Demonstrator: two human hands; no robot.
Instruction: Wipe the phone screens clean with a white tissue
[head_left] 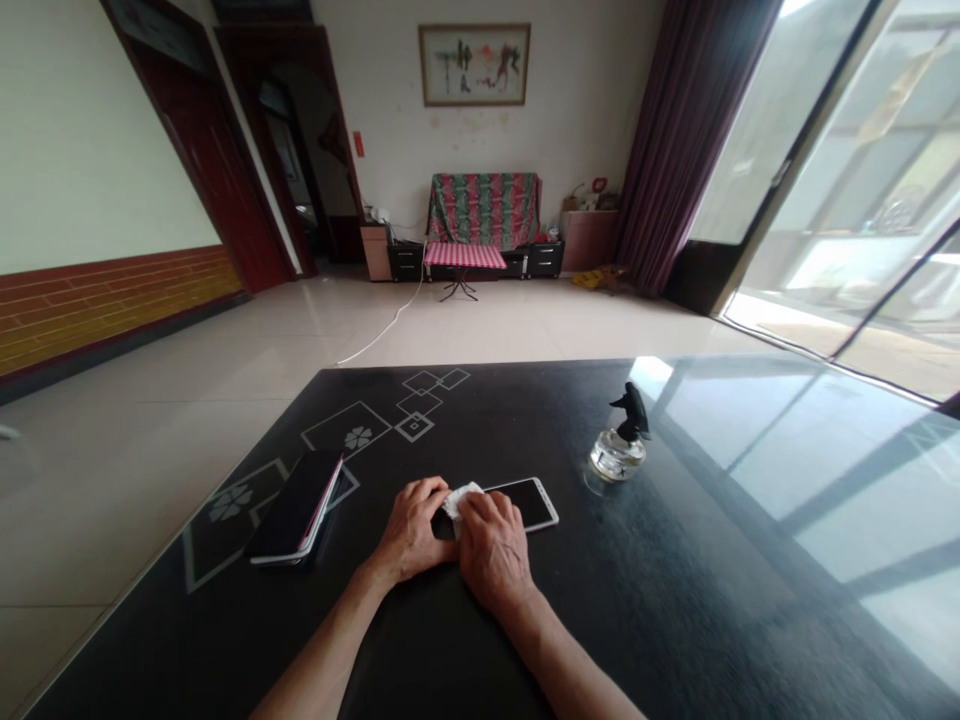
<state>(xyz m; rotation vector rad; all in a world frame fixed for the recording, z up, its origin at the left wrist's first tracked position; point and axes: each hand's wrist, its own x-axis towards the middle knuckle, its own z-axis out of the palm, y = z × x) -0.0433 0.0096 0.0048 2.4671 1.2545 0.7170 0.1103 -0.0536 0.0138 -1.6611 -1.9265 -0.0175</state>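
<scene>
A white-framed smartphone (531, 502) with a dark screen lies face up on the black table (517, 420). My left hand (414, 530) is at the phone's left end, with fingers and thumb on either side of it. A crumpled white tissue (459, 496) is under the fingers of my right hand (493, 545), pressed onto the left part of the screen. My hands and the tissue hide that end of the phone. To the right stands a clear spray bottle (618, 456) with a black trigger head, upright and touched by neither hand.
Left of my hands lies a small stack with a dark top and pale edges (298, 510). The table's far edge is beyond the bottle. Across the tiled floor (300, 345) stands a small table with a red checked top (465, 257); glass doors (847, 200) are on the right.
</scene>
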